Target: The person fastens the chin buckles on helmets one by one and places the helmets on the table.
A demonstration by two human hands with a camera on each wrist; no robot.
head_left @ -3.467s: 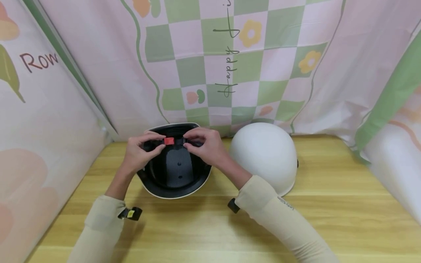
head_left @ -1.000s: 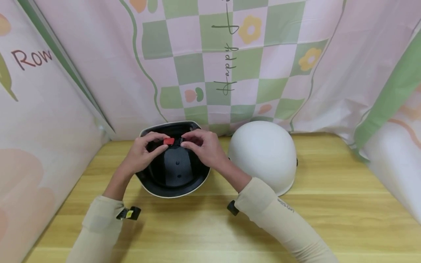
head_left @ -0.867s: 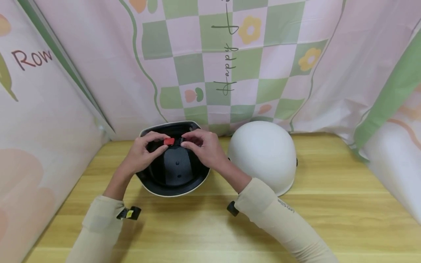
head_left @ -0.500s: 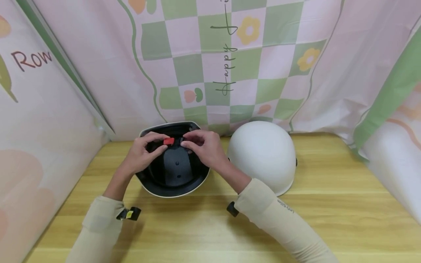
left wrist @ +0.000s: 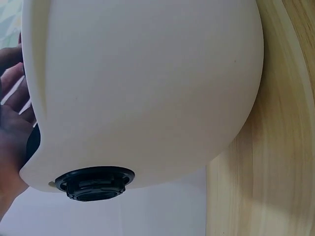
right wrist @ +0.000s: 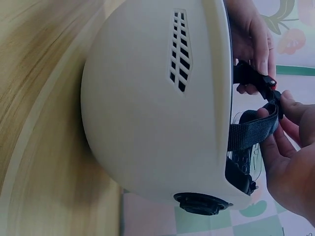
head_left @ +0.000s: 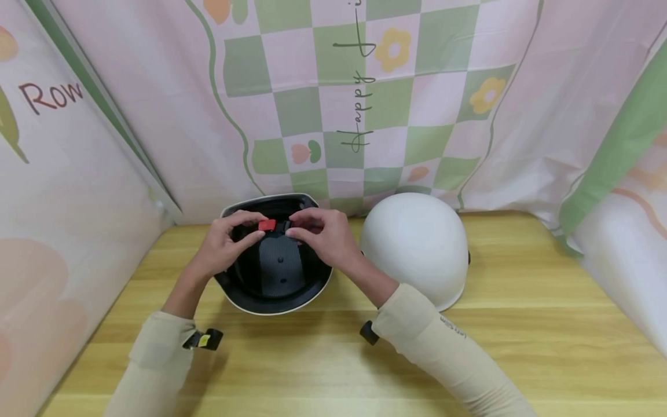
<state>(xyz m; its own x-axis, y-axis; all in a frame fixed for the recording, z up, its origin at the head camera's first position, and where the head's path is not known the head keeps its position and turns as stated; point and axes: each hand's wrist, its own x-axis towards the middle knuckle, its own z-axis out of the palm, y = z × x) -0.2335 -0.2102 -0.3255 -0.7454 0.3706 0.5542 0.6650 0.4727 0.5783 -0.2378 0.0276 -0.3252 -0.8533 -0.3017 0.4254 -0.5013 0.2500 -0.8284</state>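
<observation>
A white helmet [right wrist: 147,113] rests upside down on the table, its black lining [head_left: 281,272] facing up. Above the opening, my left hand [head_left: 221,243] pinches the red clip [head_left: 267,225] of the chin-strap buckle between thumb and fingers. From the other side, my right hand [head_left: 329,234] pinches the black part of the buckle [head_left: 282,226]. The red and black parts meet end to end; whether they are latched I cannot tell. A black webbing strap [right wrist: 253,132] loops from the rim to the right fingers. In the left wrist view, the shell hides most of the buckle.
A second white helmet [head_left: 417,249] sits dome up on the wooden table [head_left: 312,365], just right of the first. A patterned curtain [head_left: 344,98] hangs close behind both. Black round knobs [left wrist: 96,183] project from the shell's sides.
Compared with the earliest frame, the fingertips of both hands sit slightly closer together on the buckle. Over the last second the hands and both helmets have hardly moved.
</observation>
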